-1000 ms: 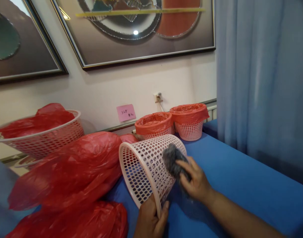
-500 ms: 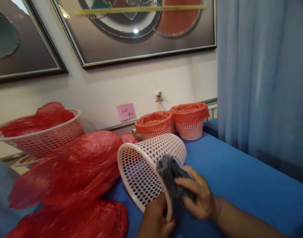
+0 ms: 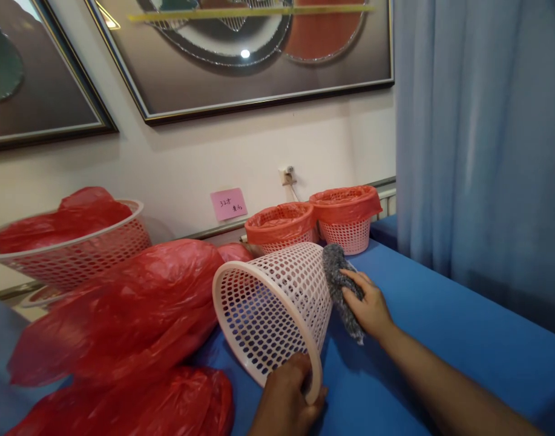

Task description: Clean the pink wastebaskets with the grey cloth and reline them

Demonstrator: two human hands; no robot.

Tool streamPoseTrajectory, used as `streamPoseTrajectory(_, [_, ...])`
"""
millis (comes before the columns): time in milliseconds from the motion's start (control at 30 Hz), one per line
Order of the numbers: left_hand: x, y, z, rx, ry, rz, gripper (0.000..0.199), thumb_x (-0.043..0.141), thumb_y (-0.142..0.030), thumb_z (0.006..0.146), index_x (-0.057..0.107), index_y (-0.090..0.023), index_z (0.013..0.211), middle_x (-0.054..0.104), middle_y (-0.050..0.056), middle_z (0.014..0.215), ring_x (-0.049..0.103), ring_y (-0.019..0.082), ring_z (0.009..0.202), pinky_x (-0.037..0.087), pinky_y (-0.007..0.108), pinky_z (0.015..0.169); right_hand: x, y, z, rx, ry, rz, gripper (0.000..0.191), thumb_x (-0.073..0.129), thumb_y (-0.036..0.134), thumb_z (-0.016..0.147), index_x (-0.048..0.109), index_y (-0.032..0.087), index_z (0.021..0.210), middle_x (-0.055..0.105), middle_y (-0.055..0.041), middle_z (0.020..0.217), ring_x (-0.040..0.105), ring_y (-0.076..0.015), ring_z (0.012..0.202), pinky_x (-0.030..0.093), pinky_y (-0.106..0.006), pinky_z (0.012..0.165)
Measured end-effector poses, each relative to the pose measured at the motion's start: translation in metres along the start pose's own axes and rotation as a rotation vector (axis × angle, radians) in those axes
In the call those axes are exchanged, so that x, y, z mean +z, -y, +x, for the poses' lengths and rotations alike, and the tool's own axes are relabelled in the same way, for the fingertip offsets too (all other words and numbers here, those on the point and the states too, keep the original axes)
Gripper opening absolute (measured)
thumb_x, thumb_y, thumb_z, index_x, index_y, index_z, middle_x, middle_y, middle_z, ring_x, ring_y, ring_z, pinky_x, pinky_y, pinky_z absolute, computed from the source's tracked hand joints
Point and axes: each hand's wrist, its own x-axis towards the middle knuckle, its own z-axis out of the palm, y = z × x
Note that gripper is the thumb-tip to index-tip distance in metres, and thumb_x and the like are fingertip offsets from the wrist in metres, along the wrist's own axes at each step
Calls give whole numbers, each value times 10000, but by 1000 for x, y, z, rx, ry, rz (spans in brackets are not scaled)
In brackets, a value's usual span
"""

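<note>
A pale pink plastic wastebasket (image 3: 290, 275) full of holes lies tipped on its side, its open mouth toward me and to the left. My left hand (image 3: 288, 396) is closed around the near lower part of its rim. In my right hand (image 3: 370, 306) is a fuzzy grey cleaning cloth (image 3: 343, 290), pressed against the basket's right side near the base. The right fingertips curl over the cloth; its underside is hidden.
Crumpled red plastic bags (image 3: 136, 315) cover the left of the blue table (image 3: 440, 339). Behind them stands a larger basket (image 3: 100, 242) with red plastic inside. Two red-lined baskets (image 3: 347, 233) stand at the back near the wall. A blue curtain (image 3: 477, 151) hangs on the right.
My right hand has moved the cloth away from me, from near the rim to the basket's base end. My left hand keeps its hold on the rim.
</note>
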Motion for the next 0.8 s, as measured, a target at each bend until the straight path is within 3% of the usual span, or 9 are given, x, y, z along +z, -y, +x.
streamPoseTrajectory(67, [1,1,2,0,35,6,285,712,-185,736,756,-210,1016,777,63,956,726,245,872,577,312,863,-6,25,-21,-244,35,71,444,571,216,856,704,234,1279,707,-109,1264,690,-280,1173,557,-445,1031])
streamPoseTrajectory(167, [-1,0,3,1,95,-23,292,716,-179,745,763,-223,1030,775,55,1000,716,217,858,573,277,835,-14,54,-45,-550,101,232,558,567,147,799,644,249,1342,621,-118,1362,716,-254,1089,601,-382,919])
streamPoseTrajectory(267, [-7,1,-2,53,93,-174,482,831,-341,721,730,-232,1180,752,85,1176,706,275,1035,564,353,965,-20,64,-49,-627,129,272,578,554,138,752,625,227,1319,598,-131,1344,720,-235,1018,604,-355,857])
streamPoseTrajectory(367, [-11,10,-14,85,-69,-378,778,815,-669,699,666,-196,1299,709,145,1303,680,353,1156,560,454,1015,-21,68,-43,-698,221,226,539,549,159,714,639,221,1242,638,-116,1243,713,-215,917,602,-321,777])
streamPoseTrajectory(433, [-12,18,-20,61,-176,-414,754,768,-728,724,698,-187,1244,732,148,1263,705,353,1116,593,445,965,-18,73,-43,-757,286,207,513,549,179,703,647,236,1203,663,-92,1141,682,-190,768,584,-291,654])
streamPoseTrajectory(533, [-13,23,-22,32,-219,-405,578,762,-653,786,756,-192,1134,789,111,1104,743,319,998,624,401,893,-10,75,-48,-805,303,209,498,555,183,704,657,237,1189,669,-85,1085,652,-181,672,557,-284,563])
streamPoseTrajectory(633, [-14,17,-17,29,-219,-386,531,731,-582,852,751,-180,1197,791,120,1136,744,325,1030,622,406,909,-2,55,-41,-617,155,149,487,561,158,765,674,225,1234,680,-113,1200,727,-231,898,616,-333,753])
streamPoseTrajectory(700, [-14,9,-15,43,-189,-348,529,704,-529,893,716,-177,1287,765,141,1235,723,341,1121,604,426,961,1,28,-25,-313,6,59,444,562,188,824,703,229,1243,696,-118,1236,718,-263,1064,598,-398,925])
streamPoseTrajectory(800, [-11,3,-14,96,-134,-254,475,679,-455,925,700,-196,1323,753,145,1274,715,335,1154,590,434,993,1,-17,8,108,-104,4,402,553,297,835,757,187,1163,755,-135,1128,724,-294,1057,578,-481,976])
